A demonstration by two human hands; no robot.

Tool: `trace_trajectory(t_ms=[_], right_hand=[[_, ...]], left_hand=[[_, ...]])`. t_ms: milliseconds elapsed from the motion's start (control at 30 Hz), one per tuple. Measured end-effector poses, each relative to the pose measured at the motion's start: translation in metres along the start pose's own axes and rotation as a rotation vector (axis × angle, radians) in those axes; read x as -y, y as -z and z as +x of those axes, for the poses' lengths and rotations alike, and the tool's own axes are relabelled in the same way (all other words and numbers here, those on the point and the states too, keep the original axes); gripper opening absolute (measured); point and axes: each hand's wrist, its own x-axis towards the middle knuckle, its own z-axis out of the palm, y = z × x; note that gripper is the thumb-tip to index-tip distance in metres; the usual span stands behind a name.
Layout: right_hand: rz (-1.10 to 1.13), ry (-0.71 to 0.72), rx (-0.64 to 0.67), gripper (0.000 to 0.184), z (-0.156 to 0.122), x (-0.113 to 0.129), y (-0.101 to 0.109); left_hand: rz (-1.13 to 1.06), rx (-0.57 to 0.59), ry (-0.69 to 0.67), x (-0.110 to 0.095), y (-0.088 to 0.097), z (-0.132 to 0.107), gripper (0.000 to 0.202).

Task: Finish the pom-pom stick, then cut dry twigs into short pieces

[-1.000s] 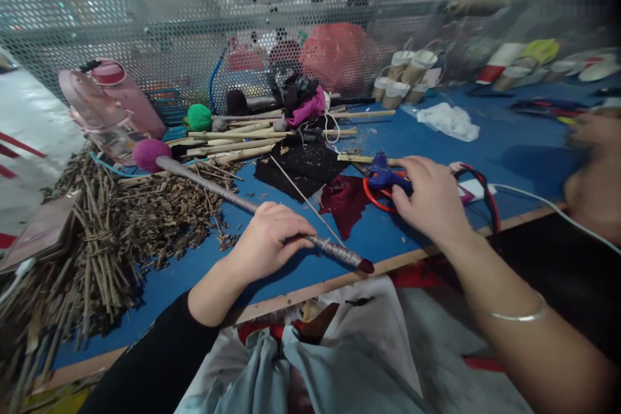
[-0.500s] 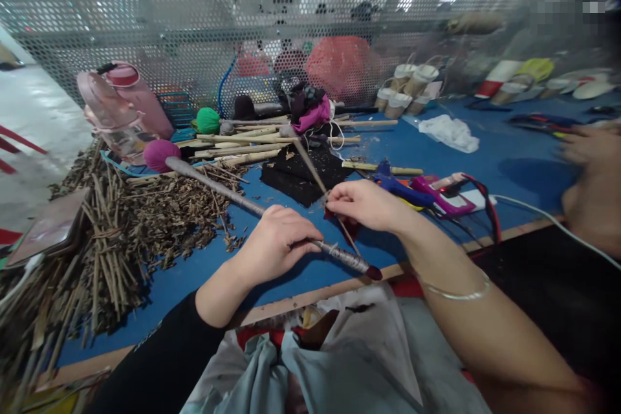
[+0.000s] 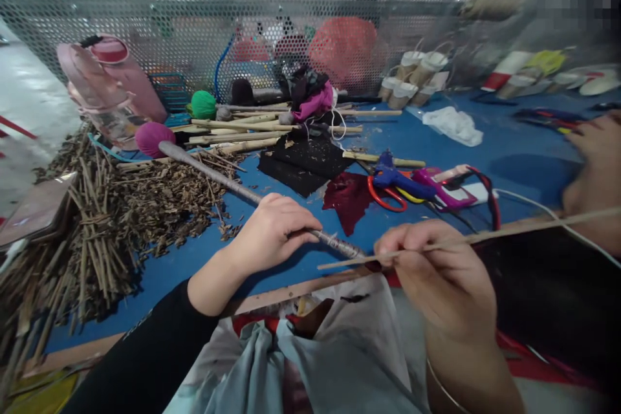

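Observation:
My left hand is closed around a stick wrapped in grey material. A pink ball caps its far end, which points up and left. Near the table's front edge, my right hand pinches a long, thin tan strip, stiff and straight like a stick. One end of the strip crosses close to the near end of the wrapped stick; the other runs out past the right edge. The right fingers hide the wrapped stick's dark red tip, so I cannot tell whether they touch it.
Dark red cloth and black cloth lie beyond my hands, beside red-handled scissors and a blue glue gun. Dry twigs and leaves cover the left side. At right is another person's hand.
My right hand has come toward me and right from beside the black cloth, swinging the tan strip nearly level. The dark red cloth now shows fully. My left hand keeps its grip.

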Motion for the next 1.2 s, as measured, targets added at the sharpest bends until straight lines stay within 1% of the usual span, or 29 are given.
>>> trace_trajectory(t_ms=[100, 200, 267, 433, 500, 567, 767, 833, 900, 1000, 1200], right_hand=[[-0.078, 0.064, 0.052, 0.004, -0.001, -0.002, 0.007], [-0.211, 0.141, 0.161, 0.015, 0.002, -0.002, 0.014], [-0.295, 0.184, 0.214, 0.019, 0.006, -0.001, 0.014], [-0.476, 0.306, 0.224, 0.024, 0.014, 0.001, 0.007], [-0.499, 0.331, 0.199, 0.024, 0.015, -0.001, 0.005], [-0.49, 0.32, 0.138, 0.024, 0.013, -0.004, 0.004], [-0.328, 0.196, -0.051, 0.016, 0.008, -0.016, 0.002], [-0.28, 0.149, -0.103, 0.016, 0.008, -0.018, 0.001], [-0.238, 0.108, -0.134, 0.017, 0.008, -0.019, 0.0], [-0.184, 0.062, -0.141, 0.015, 0.007, -0.021, 0.001], [-0.148, 0.019, -0.211, 0.013, 0.006, -0.024, 0.0]], left_hand=[[0.003, -0.007, -0.005, 0.0, -0.001, 0.0, 0.013], [0.012, -0.009, -0.018, 0.001, -0.001, 0.0, 0.013], [0.016, -0.011, -0.023, 0.001, -0.001, -0.001, 0.014], [0.006, -0.021, -0.029, 0.001, -0.001, 0.0, 0.013], [0.006, -0.019, -0.028, 0.001, -0.001, 0.0, 0.012], [0.009, -0.02, -0.025, 0.001, -0.001, 0.0, 0.012], [0.007, -0.024, -0.025, 0.001, -0.001, 0.0, 0.012], [0.006, -0.022, -0.024, 0.001, -0.001, 0.0, 0.012], [0.012, -0.021, -0.024, 0.001, -0.001, 0.0, 0.013], [0.026, -0.022, -0.028, 0.001, -0.001, 0.001, 0.013], [0.013, -0.034, -0.036, 0.001, -0.002, 0.0, 0.012]])
